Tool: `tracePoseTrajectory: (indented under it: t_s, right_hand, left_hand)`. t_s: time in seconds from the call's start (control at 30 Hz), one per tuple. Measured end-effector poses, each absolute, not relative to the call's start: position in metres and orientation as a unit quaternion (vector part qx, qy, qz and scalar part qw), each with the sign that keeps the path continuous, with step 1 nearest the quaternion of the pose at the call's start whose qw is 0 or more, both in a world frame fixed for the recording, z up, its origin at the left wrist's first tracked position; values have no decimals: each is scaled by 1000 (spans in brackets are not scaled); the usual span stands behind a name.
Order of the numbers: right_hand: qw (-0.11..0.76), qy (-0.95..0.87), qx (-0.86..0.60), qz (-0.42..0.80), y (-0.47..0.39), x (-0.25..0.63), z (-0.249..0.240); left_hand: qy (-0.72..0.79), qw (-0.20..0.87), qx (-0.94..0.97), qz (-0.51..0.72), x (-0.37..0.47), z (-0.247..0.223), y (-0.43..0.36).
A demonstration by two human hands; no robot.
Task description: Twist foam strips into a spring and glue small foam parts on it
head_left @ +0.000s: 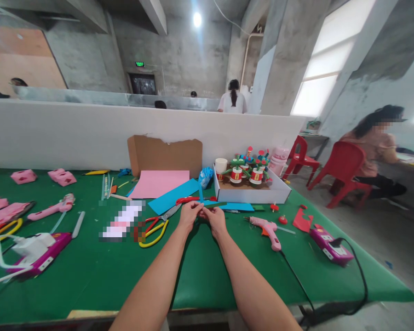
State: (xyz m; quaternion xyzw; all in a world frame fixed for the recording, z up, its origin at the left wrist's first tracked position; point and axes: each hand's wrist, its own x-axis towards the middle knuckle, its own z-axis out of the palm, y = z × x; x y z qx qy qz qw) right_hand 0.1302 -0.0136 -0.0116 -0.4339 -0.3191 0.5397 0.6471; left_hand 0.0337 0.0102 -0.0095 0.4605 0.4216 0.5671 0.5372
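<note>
Over the green tabletop, my left hand [191,214] and my right hand [214,218] meet with fingertips pinched together. A narrow blue paper strip [200,192] rises upright from between them, at my left fingertips. Along the top of my right fingers runs a dark green paper strip [216,205], pointing right. Where the two strips meet is hidden by my fingers. Just left of my hands lie scissors [157,224] with red and yellow handles. Behind my hands are a red-handled tool [186,200] and a wide blue paper sheet [174,196].
At the back right, a white box [251,195] holds several small figures [237,174]. A pink glue gun [269,230] lies at right, its cord running to a purple power strip [331,246]. Another pink glue gun [51,208] lies left. A pink sheet [162,181] leans near cardboard [165,156].
</note>
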Motion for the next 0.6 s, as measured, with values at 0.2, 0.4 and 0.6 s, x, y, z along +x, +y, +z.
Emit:
tracePoseTrajectory:
  t_s: [0.2,0.4,0.6]
  right_hand:
    - [656,-304,-427,543,-13,131,-11]
    - [666,-280,-431,540,-12,133,-9]
    - [667,-267,-430,547,-13,133,-8]
  left_hand:
    - [419,551,439,573,34,-14,14]
    - [406,594,404,566,29,-10,13]
    - [384,617,434,533,31,-12,11]
